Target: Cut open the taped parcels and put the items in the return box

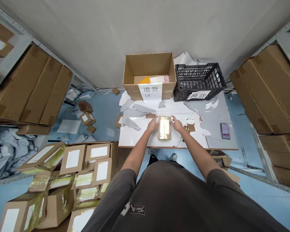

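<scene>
A small cardboard box (164, 128) wrapped in shiny clear-yellow tape lies on the white table in front of me, with a pale label under the tape. My left hand (153, 124) grips its left side near the far corner. On the opposite side, my right hand (177, 123) has its fingers against the far right edge. Both hands are closed about the box. Beside my right wrist lies a small yellow-and-black striped item (186, 129), partly hidden by the forearm. A torn brown cardboard scrap (150, 115) is just beyond my left hand.
At the table's back stand an open carton (132, 91) with packages inside and a black plastic crate (177, 93), both with paper signs. Torn grey wrapping (141, 108) litters the table (128, 141). A phone-like rectangle (225, 130) lies right. Taped boxes (72, 158) fill the lower left; shelves flank me.
</scene>
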`<action>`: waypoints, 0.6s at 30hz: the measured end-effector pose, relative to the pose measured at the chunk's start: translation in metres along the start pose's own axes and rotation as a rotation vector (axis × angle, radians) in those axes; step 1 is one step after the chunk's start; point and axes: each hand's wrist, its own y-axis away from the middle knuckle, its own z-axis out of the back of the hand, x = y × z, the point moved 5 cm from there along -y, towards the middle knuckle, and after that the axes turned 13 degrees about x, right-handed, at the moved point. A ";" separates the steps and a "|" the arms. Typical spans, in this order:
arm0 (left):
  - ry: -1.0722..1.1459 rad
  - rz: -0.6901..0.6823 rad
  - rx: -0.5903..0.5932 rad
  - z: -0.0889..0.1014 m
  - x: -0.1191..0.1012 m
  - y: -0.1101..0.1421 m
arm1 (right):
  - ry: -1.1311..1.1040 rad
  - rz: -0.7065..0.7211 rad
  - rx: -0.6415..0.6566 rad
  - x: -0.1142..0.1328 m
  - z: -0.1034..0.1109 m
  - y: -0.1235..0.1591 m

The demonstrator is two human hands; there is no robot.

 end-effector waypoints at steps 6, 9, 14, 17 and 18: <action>0.013 -0.175 0.196 -0.064 0.015 0.080 | 0.030 0.279 0.152 -0.015 -0.068 0.086; 0.014 -0.106 0.125 -0.079 0.008 0.089 | 0.025 0.256 0.093 -0.010 -0.085 0.099; -0.052 -0.102 0.021 -0.033 -0.023 0.073 | 0.045 0.210 0.019 0.012 -0.032 0.083; -0.166 -0.051 -0.011 0.005 -0.043 0.050 | 0.080 0.184 -0.005 0.031 0.015 0.060; -0.192 -0.030 -0.016 0.014 -0.048 0.040 | 0.081 0.183 -0.006 0.038 0.026 0.051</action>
